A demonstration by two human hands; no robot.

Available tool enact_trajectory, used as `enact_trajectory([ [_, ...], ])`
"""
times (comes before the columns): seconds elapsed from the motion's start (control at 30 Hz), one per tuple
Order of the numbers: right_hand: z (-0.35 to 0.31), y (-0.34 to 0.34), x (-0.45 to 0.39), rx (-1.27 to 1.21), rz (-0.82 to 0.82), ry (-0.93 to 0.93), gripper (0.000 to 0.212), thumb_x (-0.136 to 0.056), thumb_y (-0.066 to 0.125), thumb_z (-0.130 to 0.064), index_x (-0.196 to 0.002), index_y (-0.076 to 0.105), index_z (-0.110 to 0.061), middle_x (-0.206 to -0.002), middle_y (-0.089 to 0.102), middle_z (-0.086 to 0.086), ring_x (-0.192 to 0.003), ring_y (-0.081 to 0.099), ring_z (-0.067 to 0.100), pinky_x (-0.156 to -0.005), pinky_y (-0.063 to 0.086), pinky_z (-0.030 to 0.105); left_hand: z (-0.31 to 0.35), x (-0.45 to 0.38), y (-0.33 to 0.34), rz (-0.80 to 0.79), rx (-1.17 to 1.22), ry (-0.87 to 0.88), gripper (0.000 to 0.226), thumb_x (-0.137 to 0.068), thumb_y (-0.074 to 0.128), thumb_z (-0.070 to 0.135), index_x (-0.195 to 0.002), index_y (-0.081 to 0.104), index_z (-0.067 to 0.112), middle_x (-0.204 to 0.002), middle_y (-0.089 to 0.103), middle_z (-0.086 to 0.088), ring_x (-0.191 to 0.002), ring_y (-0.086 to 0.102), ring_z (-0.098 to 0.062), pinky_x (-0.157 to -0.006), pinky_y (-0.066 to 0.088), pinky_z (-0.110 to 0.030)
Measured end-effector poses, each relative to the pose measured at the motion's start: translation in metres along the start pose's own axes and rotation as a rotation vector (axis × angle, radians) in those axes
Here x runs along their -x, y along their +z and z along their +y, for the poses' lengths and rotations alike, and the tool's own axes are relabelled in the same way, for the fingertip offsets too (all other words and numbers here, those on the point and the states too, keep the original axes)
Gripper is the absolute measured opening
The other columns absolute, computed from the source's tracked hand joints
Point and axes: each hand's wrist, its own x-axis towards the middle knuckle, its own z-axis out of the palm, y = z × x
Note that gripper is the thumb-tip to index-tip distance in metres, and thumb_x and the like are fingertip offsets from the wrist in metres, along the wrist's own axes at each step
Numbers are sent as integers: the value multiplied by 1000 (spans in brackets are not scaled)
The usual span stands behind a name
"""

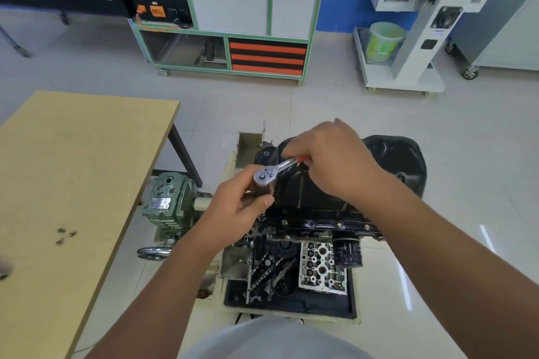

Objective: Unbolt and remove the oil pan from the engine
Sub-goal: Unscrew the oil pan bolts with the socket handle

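Two hands grip a ratchet [275, 169] over the oil pan [388, 160]; tiled floor [466, 125].

The room was brightly and evenly lit, with soft, faint shadows. Long white streaks of glare lay on the glossy floor [405, 285] at lower right (reflections of lights out of frame). The wide lens bowed straight lines toward the edges, so the bench [73, 183] edge and the green-framed cabinet [250, 23] leaned. Corners were smeared, most of all at upper right. The ratchet [271, 170] head at centre was fairly sharp and caught a bright highlight.
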Motion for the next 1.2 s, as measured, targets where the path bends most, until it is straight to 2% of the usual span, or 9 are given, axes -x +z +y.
enact_trajectory([
  [0.13,-10,13,22,16,-39,28,22,-81,56,-6,-90,63,-24,-81,60,-2,-78,65,23,-67,54,34,-2,0,4,66,-18,20,45,-93,70,-2,-112,66,39,-98,70,7,-99,69,-20,-89,56,-29],
  [0.2,-21,16,42,-135,-227,-5,3,-81,62,-23,-80,59,-22,-74,61,0,-63,62,17,-55,54,34,1,-4,7,118,-4,4,49,-91,71,-5,-110,65,41,-98,71,9,-100,70,-18,-89,57,-32],
  [0.23,-24,12,46,-234,-309,-20,15,-82,64,-31,-75,58,-19,-69,62,2,-57,60,16,-50,52,33,1,-7,7,121,-20,0,49,-91,70,-5,-108,64,40,-97,70,7,-98,69,-18,-88,58,-35],
  [0.33,-4,-7,30,-144,-390,-115,17,-87,68,-28,-74,60,-21,-67,62,-2,-61,64,15,-56,55,32,0,-8,3,54,-2,-19,43,-94,70,-1,-108,63,39,-99,70,7,-99,68,-18,-90,57,-36],
  [0.5,9,-22,-9,267,-107,-212,20,-91,57,-6,-85,57,-24,-78,59,-4,-82,63,24,-72,47,34,-3,4,2,-5,78,-11,38,-95,68,-4,-121,62,24,-104,71,-1,-108,69,-25,-97,54,-31],
  [0.73,-18,-7,29,25,-513,-181,12,-93,56,-19,-81,55,-16,-81,64,3,-59,64,16,-47,53,29,-4,0,12,97,100,9,44,-93,70,-6,-116,65,31,-102,72,8,-103,70,-19,-93,55,-31],
  [0.9,12,-25,-13,390,-186,-279,11,-100,56,-16,-102,58,-26,-94,64,-3,-95,64,25,-90,50,40,-5,2,8,43,101,-19,39,-95,68,8,-127,64,30,-108,68,0,-104,64,-23,-82,58,-38],
  [1.07,-28,-6,27,-10,-550,-146,17,-93,57,-26,-87,63,-12,-63,65,0,-56,63,14,-49,54,29,-5,-6,14,71,-48,5,43,-93,70,-1,-113,64,36,-102,70,12,-94,66,-11,-75,50,-26],
  [1.2,-2,-26,-8,256,-419,-293,13,-96,56,-24,-86,63,-22,-66,62,-6,-67,64,8,-71,58,35,-7,-7,15,68,12,-8,32,-94,69,15,-116,61,36,-99,68,9,-87,63,-11,-70,48,-29],
])
